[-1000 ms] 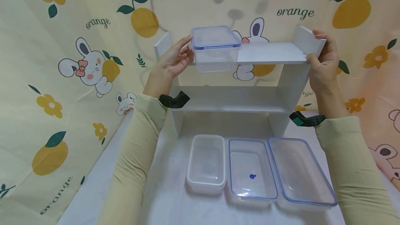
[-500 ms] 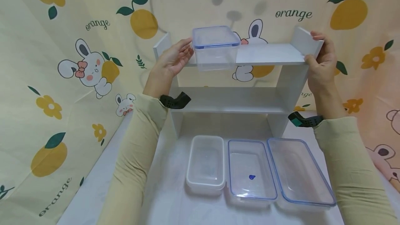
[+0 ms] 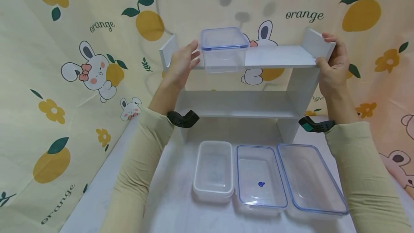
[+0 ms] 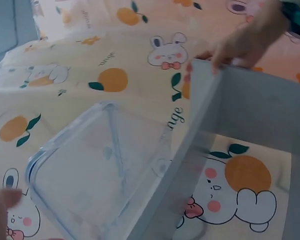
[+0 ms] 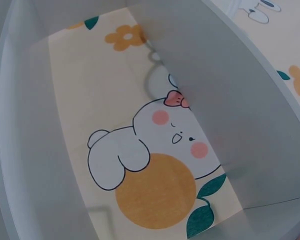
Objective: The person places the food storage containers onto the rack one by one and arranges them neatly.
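A clear lidded food container (image 3: 224, 58) with a blue-edged lid sits on the top board of the white shelf (image 3: 278, 56), its front overhanging the board's edge. Beside its left side is my left hand (image 3: 183, 62), fingers loosely extended and not wrapped around anything. In the left wrist view, fingertips (image 4: 7, 200) show at the lower left, apart from the container (image 4: 100, 165). My right hand (image 3: 336, 62) grips the raised right end panel of the shelf, thumb in front and fingers over its outer edge. The right wrist view shows the inside of the shelf (image 5: 250, 100).
On the white table (image 3: 171, 190) in front of the shelf stand three more clear containers: one with a whitish lid (image 3: 213, 168), one with a blue-edged lid and blue mark (image 3: 260, 168), and a larger blue-edged one (image 3: 313, 177). A printed cloth (image 3: 106, 118) hangs behind.
My left hand has come away from the container's left side, its fingers spreading and its wrist lowering slightly. The container has settled on the top board. My right hand keeps its grip on the shelf.
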Action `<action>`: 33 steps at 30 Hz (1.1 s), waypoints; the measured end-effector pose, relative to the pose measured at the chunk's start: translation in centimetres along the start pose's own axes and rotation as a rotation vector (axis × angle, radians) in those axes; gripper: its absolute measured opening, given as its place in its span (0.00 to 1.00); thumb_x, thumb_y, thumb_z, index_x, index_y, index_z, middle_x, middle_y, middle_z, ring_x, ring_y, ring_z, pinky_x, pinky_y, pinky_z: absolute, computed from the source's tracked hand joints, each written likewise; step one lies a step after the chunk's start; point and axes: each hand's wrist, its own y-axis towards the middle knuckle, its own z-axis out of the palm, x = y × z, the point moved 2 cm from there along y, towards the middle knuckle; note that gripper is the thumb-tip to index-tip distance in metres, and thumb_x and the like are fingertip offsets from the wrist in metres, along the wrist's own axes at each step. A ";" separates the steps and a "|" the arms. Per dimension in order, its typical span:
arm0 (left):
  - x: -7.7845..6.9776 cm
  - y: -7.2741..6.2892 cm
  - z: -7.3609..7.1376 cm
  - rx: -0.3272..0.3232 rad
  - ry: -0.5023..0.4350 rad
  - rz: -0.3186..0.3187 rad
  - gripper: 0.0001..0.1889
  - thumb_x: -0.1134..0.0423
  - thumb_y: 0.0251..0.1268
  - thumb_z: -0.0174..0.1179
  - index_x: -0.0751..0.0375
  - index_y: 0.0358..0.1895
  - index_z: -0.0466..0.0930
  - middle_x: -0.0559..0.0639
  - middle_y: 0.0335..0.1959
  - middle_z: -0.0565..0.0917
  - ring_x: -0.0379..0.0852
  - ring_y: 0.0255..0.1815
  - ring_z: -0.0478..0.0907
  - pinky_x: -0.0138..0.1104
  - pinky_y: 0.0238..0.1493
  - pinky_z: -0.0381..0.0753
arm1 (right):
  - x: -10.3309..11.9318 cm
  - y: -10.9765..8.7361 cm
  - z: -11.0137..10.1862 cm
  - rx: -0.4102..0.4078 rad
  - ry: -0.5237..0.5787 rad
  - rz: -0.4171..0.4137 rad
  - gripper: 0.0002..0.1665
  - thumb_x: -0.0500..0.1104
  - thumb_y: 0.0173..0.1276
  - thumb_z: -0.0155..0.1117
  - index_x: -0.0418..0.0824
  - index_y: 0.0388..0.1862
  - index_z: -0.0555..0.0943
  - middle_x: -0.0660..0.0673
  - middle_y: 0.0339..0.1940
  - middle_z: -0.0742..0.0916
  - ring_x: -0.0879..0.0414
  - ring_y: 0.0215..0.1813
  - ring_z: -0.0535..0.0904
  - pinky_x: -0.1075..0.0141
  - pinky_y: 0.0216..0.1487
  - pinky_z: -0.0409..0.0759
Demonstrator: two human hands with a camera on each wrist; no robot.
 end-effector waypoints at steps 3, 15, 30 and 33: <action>0.2 -0.7 0.2 0.051 0.183 0.103 0.31 0.53 0.73 0.49 0.64 0.73 0.57 0.52 0.77 0.60 0.46 0.78 0.57 0.40 0.77 0.62 | 0.0 0.0 0.0 -0.002 0.007 0.005 0.29 0.15 0.60 0.42 0.38 0.51 0.75 0.44 0.65 0.74 0.49 0.68 0.64 0.62 0.79 0.61; 1.0 -1.6 1.8 0.001 0.785 0.702 0.39 0.53 0.60 0.65 0.61 0.72 0.59 0.53 0.77 0.59 0.43 0.80 0.51 0.28 0.79 0.50 | 0.0 0.1 -0.1 0.002 0.009 0.009 0.29 0.15 0.60 0.43 0.39 0.51 0.75 0.45 0.65 0.74 0.49 0.68 0.64 0.61 0.78 0.63; 1.1 -1.6 0.3 -0.025 1.003 0.869 0.25 0.55 0.66 0.58 0.64 0.62 0.71 0.57 0.65 0.73 0.50 0.71 0.65 0.32 0.75 0.65 | 0.0 0.1 0.0 -0.008 -0.003 0.025 0.28 0.15 0.61 0.43 0.39 0.51 0.75 0.45 0.65 0.74 0.50 0.68 0.64 0.62 0.78 0.62; 1.1 -1.5 -0.6 -0.032 0.994 0.863 0.25 0.56 0.66 0.57 0.64 0.62 0.71 0.57 0.65 0.73 0.50 0.71 0.65 0.33 0.75 0.64 | 0.0 0.1 -0.1 -0.009 -0.002 0.025 0.28 0.15 0.60 0.43 0.39 0.51 0.75 0.45 0.65 0.74 0.50 0.68 0.64 0.62 0.78 0.62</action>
